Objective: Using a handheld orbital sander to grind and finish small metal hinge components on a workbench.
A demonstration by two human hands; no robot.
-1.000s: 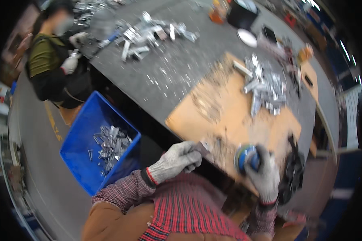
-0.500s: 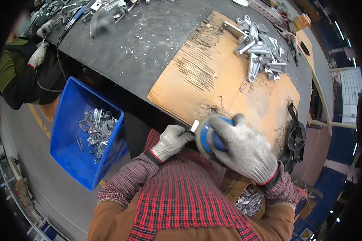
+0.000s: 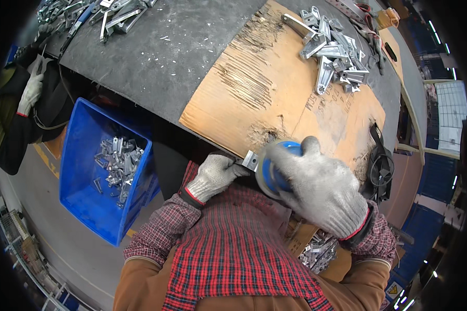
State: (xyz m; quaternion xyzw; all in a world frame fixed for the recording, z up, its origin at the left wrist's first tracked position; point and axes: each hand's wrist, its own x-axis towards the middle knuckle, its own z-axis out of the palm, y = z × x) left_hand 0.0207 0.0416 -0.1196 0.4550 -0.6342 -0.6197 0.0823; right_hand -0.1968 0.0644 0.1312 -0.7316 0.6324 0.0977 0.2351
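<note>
My left hand (image 3: 211, 178), in a grey knit glove, pinches a small silver metal bracket (image 3: 250, 160) at the front edge of the table. Wrapped over a round blue power sander (image 3: 278, 171) is my gloved right hand (image 3: 324, 189). The sander's disc side faces left, right beside the bracket; whether they touch I cannot tell. Beneath both lies a worn cardboard sheet (image 3: 213, 116) with scuffed, torn patches. A pile of silver metal brackets (image 3: 334, 54) rests on its far right part.
At left below the table stands a blue bin (image 3: 85, 210) holding several metal parts. A co-worker's gloved hand (image 3: 32, 94) is at the far left. More metal parts lie on the dark table (image 3: 155, 49); a box of parts (image 3: 319, 252) sits low right, near a black strap (image 3: 380, 168).
The view has shifted slightly. More of the bracket shows between my left fingers and the sander. A blurred round grey object at the far left of the table is gone; the co-worker's hands have moved.
</note>
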